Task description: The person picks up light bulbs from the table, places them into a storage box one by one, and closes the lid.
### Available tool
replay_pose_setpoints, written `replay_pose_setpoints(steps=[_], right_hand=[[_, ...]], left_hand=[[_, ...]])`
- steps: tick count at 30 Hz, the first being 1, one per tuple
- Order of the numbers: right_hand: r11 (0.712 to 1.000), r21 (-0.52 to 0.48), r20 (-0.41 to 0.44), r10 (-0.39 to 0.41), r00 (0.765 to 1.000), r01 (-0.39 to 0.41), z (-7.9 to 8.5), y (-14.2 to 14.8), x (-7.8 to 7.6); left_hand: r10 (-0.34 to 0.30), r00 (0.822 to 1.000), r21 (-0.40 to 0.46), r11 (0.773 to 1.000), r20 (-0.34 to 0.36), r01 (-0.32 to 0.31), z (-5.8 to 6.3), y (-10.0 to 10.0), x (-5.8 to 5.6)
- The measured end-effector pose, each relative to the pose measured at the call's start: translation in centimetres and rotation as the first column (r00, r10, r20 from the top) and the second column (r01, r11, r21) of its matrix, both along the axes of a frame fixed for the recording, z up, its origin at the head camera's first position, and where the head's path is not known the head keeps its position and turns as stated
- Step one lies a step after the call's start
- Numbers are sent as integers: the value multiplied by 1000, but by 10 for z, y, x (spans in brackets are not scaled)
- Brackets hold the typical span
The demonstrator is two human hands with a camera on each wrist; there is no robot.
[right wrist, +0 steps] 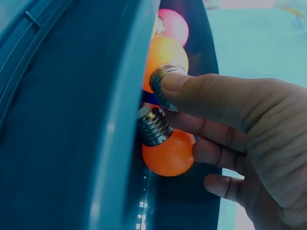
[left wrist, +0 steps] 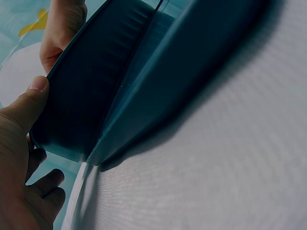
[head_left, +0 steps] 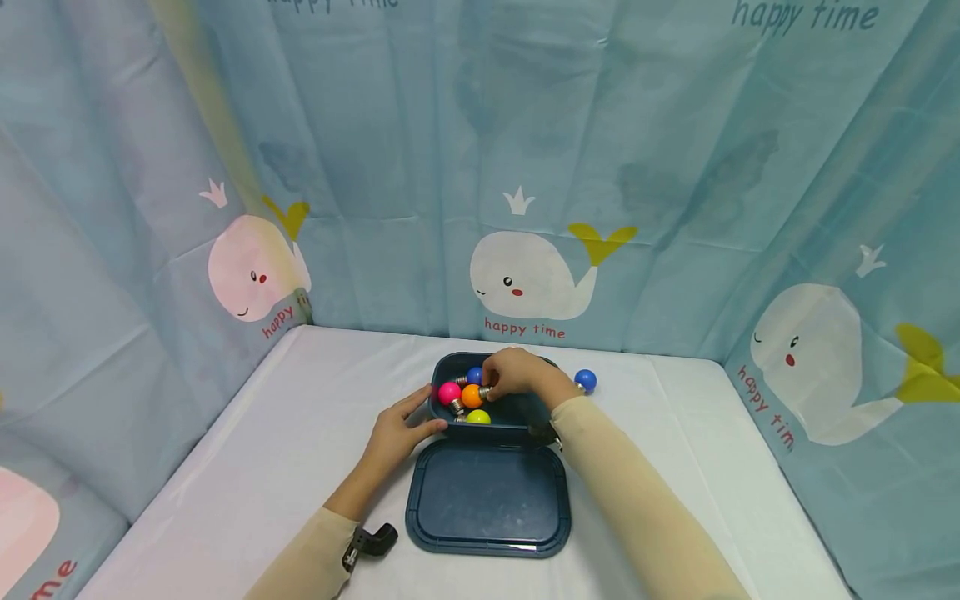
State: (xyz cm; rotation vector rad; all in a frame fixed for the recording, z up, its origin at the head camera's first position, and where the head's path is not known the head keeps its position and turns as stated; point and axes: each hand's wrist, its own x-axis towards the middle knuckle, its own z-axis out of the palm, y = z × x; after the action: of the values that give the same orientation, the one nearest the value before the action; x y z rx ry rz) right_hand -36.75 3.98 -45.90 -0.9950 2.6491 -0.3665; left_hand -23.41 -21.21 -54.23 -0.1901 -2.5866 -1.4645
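Note:
My right hand reaches into a dark blue plastic box, with thumb and fingers pinching the metal screw base of an orange light bulb. Just below that bulb in the right wrist view lies another orange bulb, near the curled fingers. Inside the box are also a pink bulb, a yellow bulb and a blue bulb. My left hand holds the box's left end, its thumb at the rim near the front corner.
In front of the box lies its dark blue lid, flat on the white tablecloth. A separate blue bulb sits on the cloth to the right, beyond my right wrist. Blue whale-print curtains surround the table's back and sides.

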Motion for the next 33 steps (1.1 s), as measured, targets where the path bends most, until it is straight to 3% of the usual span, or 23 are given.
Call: replay_pose_setpoints(steps=[12,22,33], right_hand=[[1000,2,9,19,1000,-19,4,5,9],[996,-89,-69,25,997,-31,10,28,22],[963,-257,-181,-127,975,78,17,59,47]], left_hand=[[3,1000,-14,1000,-6,-3,0,1,-1],[3,1000,-11,1000,0,-3,0,2,-1],[9,1000,-16,1000,6,-9,-1,1,-1]])
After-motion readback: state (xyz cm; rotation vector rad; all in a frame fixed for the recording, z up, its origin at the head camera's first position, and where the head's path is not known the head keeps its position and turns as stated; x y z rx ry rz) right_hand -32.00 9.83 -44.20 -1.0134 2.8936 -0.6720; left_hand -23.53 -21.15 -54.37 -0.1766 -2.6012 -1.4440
